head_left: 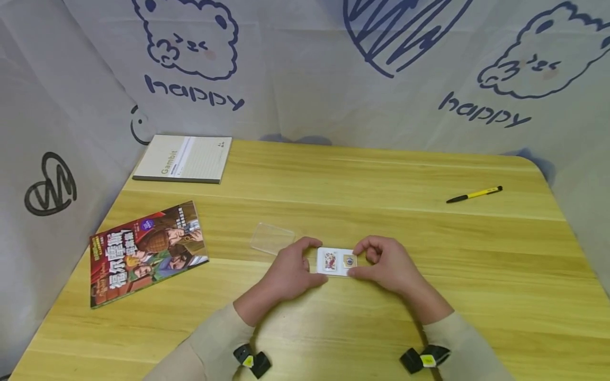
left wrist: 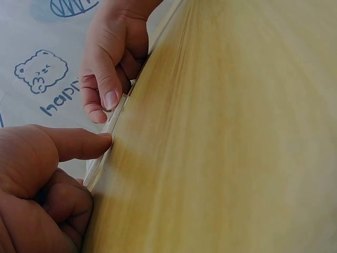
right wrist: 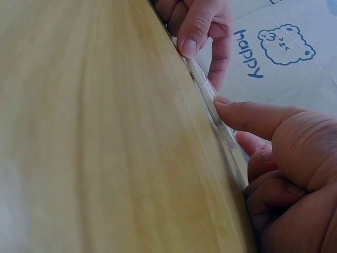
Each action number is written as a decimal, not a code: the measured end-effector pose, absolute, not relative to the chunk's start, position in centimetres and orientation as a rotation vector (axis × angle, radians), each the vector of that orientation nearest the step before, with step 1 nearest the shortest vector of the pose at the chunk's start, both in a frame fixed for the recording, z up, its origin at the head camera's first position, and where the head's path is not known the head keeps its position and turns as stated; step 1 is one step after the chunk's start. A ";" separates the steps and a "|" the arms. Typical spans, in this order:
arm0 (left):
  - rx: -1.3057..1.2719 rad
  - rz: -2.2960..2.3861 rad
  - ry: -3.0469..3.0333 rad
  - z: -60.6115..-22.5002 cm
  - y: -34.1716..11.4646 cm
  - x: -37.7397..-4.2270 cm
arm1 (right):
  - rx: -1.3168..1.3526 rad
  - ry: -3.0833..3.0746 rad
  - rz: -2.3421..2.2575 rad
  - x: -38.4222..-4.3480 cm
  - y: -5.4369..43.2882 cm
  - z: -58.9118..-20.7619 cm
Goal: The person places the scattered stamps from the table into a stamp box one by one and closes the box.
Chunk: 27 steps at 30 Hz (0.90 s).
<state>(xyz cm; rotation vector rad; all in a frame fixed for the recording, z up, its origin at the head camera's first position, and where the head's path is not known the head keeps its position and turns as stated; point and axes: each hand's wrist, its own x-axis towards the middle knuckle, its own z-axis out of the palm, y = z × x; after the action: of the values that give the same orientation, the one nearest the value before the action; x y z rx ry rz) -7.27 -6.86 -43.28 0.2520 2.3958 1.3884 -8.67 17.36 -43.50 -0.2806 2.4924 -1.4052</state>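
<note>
Between both hands, close over the table, is a shallow clear plastic case holding two small white playing cards side by side. One bears a colourful figure, the other a gold and blue design. My left hand grips the case's left end, thumb on the near edge and index finger on the far edge. From the right, my right hand pinches the right-hand card across its near and far edges, other fingers curled. A clear plastic lid lies flat just beyond the left hand.
A red illustrated book lies at the left of the wooden table. Behind it is a notebook marked Gambit. Towards the back right lies a yellow and black pen. White cloth with drawings hangs behind the table.
</note>
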 end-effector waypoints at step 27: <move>0.262 1.438 2.356 -43.4 -7.3 -7.2 | -0.352 2.539 -1.330 -8.4 17.7 -44.4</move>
<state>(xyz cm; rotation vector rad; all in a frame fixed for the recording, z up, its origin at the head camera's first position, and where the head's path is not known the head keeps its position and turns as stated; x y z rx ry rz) -7.23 -7.35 -43.35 0.2622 2.3562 1.4380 -8.43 17.70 -44.41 -0.3515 2.5393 -1.3304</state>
